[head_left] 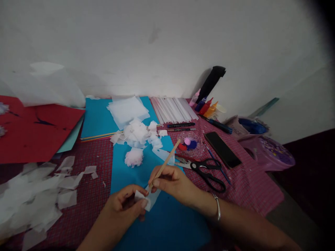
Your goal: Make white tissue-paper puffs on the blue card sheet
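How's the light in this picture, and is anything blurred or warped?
In the head view, light is dim and soft; a faint shadow falls on the wall beside the leaning black object; the bracelet glints; the far upper-right corner goes black; loose paper pieces at lower left look soft; edges seem stretched.

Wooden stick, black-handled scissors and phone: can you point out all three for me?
Wooden stick [170, 155]: head view, on its shaft near the upper end.
Black-handled scissors [194, 166]: head view, on the pivot.
Phone [222, 150]: head view, mid-screen.

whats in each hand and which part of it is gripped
Left hand: small white paper, by its edge. Right hand: thin wooden stick, near its lower end.
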`<state>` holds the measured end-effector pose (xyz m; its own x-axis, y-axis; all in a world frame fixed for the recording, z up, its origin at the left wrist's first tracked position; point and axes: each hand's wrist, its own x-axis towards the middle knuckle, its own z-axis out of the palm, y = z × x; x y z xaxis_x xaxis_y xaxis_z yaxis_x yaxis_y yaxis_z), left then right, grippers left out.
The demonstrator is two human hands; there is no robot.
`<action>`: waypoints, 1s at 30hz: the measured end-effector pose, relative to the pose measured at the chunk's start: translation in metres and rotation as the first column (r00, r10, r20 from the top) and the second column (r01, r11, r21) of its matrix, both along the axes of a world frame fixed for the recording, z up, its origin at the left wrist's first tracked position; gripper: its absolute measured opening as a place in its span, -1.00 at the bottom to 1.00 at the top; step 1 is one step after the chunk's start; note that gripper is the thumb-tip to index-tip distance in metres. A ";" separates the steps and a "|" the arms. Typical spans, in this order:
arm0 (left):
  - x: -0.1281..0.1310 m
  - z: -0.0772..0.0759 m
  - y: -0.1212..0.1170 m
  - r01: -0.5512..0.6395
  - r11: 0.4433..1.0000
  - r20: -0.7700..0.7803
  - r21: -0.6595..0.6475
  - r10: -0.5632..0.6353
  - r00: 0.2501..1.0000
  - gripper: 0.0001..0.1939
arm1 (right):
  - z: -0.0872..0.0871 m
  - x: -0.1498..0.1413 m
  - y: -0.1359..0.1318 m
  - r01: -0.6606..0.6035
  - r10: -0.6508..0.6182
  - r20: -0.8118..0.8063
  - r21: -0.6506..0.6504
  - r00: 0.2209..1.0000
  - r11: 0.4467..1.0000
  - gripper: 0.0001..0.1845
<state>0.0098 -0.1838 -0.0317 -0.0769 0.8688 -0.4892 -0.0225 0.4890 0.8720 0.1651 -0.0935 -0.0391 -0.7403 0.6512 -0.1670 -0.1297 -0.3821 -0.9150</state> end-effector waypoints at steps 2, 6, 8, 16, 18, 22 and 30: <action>0.001 0.001 -0.001 -0.023 1.000 -0.001 0.007 0.023 1.000 -0.84 | 0.000 -0.001 -0.002 0.005 -0.005 0.027 -0.003 1.000 1.000 -0.77; 0.001 -0.001 -0.001 0.008 1.000 0.003 0.028 -0.008 1.000 -0.81 | 0.000 -0.003 -0.004 0.024 -0.024 0.034 -0.006 0.999 1.000 -0.75; 0.000 -0.003 0.000 0.034 0.999 -0.023 0.022 -0.033 0.999 -0.78 | 0.000 -0.003 -0.004 0.035 -0.034 0.023 -0.016 0.999 0.999 -0.76; -0.004 -0.005 -0.001 0.047 0.999 -0.118 0.020 -0.044 0.992 -0.77 | -0.003 -0.002 -0.005 0.038 -0.038 -0.010 -0.040 0.999 0.999 -0.78; -0.004 -0.007 -0.002 0.035 0.999 -0.125 0.015 -0.033 0.992 -0.79 | -0.003 -0.002 -0.005 0.033 -0.034 -0.020 -0.034 0.999 0.999 -0.78; -0.005 -0.010 -0.001 0.017 1.000 -0.110 0.021 -0.015 0.994 -0.79 | -0.002 -0.003 -0.006 0.029 -0.029 -0.011 -0.016 1.000 0.999 -0.79; -0.002 -0.006 0.000 -0.002 1.000 -0.116 0.030 0.006 0.993 -0.81 | -0.003 -0.004 -0.006 0.022 -0.022 0.015 -0.013 1.000 1.000 -0.78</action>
<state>0.0073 -0.1834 -0.0375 -0.1351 0.8823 -0.4509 0.0775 0.4631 0.8829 0.1607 -0.0990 -0.0417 -0.7229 0.6652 -0.1868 -0.1246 -0.3915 -0.9117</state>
